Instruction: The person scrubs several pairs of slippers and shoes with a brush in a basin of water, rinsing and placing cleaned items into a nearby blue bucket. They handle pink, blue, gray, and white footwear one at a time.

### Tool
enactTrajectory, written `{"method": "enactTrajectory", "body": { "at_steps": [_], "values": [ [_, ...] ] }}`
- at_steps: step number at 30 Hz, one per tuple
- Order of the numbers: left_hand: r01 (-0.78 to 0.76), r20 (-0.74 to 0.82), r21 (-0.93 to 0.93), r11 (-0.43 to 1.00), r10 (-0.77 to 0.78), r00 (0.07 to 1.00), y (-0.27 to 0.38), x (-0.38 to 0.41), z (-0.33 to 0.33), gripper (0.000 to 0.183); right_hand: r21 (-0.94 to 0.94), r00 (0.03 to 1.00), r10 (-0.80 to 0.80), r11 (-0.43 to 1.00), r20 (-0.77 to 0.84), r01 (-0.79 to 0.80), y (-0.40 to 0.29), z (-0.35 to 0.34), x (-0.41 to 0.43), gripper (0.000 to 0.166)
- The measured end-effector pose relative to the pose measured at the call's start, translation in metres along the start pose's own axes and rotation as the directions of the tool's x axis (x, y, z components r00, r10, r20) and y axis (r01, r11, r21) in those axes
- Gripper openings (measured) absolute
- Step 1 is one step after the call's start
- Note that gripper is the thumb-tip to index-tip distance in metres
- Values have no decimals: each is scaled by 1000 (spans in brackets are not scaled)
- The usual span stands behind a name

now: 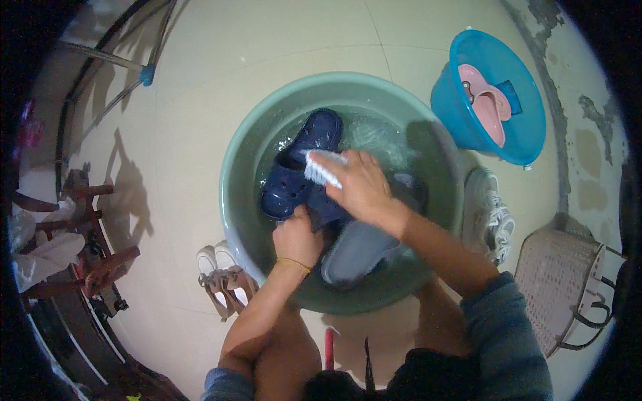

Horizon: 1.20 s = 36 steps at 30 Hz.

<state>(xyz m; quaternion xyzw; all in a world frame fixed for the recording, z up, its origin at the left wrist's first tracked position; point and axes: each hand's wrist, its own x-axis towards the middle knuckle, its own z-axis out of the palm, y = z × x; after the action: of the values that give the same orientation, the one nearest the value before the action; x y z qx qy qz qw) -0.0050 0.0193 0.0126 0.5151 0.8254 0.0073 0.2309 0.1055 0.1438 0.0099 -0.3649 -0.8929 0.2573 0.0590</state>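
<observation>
A round green plastic basin [346,80] of water stands on the floor before me. My right hand [361,185] grips a white scrub brush [321,170], its bristles over a navy clog [286,193]. The clog lies at the basin's left side, its heel end pointing up in the picture. My left hand [299,235] is closed at the clog's lower edge, against more dark blue material [326,205] that my right hand partly covers. Grey footwear [358,248] lies in the water below my right hand, partly hidden by the forearm.
A blue bucket [444,95] holding pink clogs [484,105] stands at upper right. White sneakers [484,210] and a woven basket [556,280] are at right. Small white-and-brown shoes [225,275] sit by the basin's lower left. A metal rack [110,57] and dark red wooden furniture [95,235] stand at left.
</observation>
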Motion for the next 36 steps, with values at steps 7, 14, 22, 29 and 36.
{"method": "enactTrajectory", "body": {
  "at_steps": [7,14,22,29,36],
  "values": [
    [6,66,-36,999,-3,998,-16,3,3,36,18,992,-120,993,42,119,-42,-6,-51,64],
    [2,-26,-48,999,-3,1000,-25,-13,-2,53,87,982,188,978,-3,-187,18,2,32,53],
    [-90,-172,-132,987,66,983,-30,-26,-33,71,480,884,408,743,228,-467,79,38,55,56],
    [-407,-425,-515,754,188,886,-46,-21,-43,61,805,816,124,136,564,-577,68,15,32,54],
    [-284,-333,-505,815,120,935,-32,14,-20,68,971,976,-98,155,196,-180,22,-52,-22,85]
  ]
}}
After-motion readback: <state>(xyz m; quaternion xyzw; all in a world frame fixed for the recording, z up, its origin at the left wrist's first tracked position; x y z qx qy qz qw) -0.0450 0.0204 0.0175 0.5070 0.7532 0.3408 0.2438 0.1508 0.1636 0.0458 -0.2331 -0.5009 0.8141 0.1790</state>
